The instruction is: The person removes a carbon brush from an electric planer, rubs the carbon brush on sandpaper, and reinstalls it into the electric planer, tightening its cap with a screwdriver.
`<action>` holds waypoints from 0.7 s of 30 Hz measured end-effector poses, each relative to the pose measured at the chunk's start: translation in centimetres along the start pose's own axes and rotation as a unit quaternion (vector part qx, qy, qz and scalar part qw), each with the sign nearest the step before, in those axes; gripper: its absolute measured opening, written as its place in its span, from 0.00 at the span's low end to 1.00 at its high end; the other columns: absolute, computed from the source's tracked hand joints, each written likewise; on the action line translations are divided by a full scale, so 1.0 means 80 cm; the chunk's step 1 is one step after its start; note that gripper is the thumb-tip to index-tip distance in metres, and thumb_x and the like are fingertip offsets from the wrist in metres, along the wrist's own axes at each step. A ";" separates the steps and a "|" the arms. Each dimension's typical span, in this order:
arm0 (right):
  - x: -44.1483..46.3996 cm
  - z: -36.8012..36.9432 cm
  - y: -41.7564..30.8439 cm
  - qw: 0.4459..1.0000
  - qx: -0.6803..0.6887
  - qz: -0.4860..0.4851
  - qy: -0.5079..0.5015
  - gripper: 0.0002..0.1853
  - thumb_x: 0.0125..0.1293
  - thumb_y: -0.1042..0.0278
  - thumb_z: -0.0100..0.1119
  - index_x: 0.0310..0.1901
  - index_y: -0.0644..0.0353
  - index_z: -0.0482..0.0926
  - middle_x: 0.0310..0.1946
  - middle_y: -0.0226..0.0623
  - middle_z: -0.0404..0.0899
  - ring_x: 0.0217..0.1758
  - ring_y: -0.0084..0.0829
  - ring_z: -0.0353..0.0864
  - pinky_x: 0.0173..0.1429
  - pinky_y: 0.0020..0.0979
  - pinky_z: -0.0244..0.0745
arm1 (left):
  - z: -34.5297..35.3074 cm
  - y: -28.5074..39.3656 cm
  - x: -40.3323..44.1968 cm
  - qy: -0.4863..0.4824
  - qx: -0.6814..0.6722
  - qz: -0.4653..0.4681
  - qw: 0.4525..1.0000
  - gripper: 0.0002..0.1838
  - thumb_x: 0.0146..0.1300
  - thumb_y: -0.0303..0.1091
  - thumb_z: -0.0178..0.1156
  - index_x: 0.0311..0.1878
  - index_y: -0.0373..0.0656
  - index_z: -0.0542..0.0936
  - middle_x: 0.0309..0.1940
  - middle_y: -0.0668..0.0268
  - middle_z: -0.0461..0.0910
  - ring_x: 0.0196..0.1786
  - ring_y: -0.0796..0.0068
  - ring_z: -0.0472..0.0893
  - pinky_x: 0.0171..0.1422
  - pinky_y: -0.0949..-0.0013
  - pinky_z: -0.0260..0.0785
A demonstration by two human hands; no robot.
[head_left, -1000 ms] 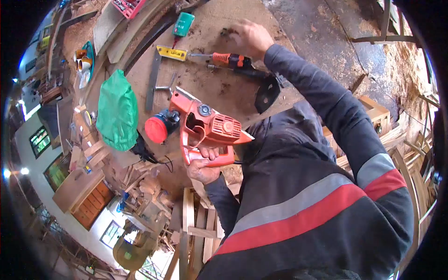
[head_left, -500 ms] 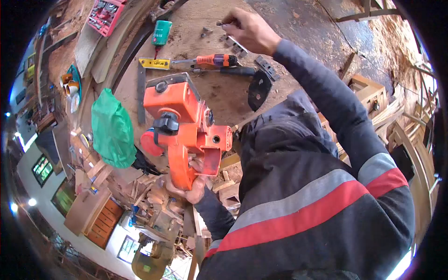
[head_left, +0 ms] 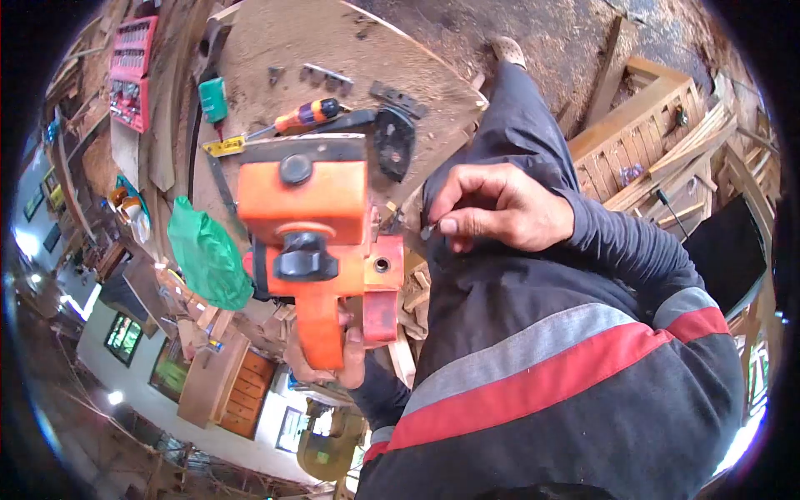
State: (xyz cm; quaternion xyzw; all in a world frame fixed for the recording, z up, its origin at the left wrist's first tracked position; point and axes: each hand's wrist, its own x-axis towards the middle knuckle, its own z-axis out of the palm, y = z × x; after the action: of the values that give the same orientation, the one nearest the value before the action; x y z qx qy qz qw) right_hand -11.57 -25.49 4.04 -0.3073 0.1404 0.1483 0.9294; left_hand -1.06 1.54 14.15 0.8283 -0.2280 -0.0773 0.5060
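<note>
An orange power planer (head_left: 304, 200) with a black knob is held up by its handle in my left hand (head_left: 329, 358), whose fingers wrap round the grip. Over my lap, my right hand (head_left: 500, 208) pinches a small metal bolt (head_left: 427, 232) between thumb and fingertips, to the right of the planer. Behind the planer, on the wooden board (head_left: 275, 37), lie an orange-handled screwdriver (head_left: 308, 115), a yellow-and-metal square (head_left: 225, 147), a black plate (head_left: 394, 142) and small metal parts (head_left: 327, 78).
A green bottle (head_left: 213, 100) stands near the board's left side. Farther left are a red socket set (head_left: 131, 73) and a green bag (head_left: 207, 254). Wooden frames (head_left: 633, 137) and slats lie at the right. Wood scraps and a wooden cabinet (head_left: 248, 393) are at the lower left.
My right hand has come from over the board down to my lap, with the small bolt in it. The planer has been turned so its front faces up, and the view has shifted.
</note>
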 end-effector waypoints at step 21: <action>-0.179 -0.167 -0.122 0.983 -0.107 -0.067 0.133 0.10 0.77 0.64 0.60 0.47 0.63 0.80 0.32 0.26 0.78 0.35 0.16 0.75 0.40 0.25 0.74 | 0.195 0.027 -0.048 0.048 0.133 -0.062 0.988 0.34 0.51 0.43 0.79 0.55 0.33 0.76 0.42 0.53 0.84 0.40 0.57 0.84 0.51 0.54 0.75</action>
State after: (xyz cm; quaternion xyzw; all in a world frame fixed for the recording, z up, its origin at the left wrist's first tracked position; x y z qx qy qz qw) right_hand -23.44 -43.88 3.97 -0.4305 0.2247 0.0576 0.8723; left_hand -10.73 -10.07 8.18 0.9036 -0.1600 -0.0375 0.3956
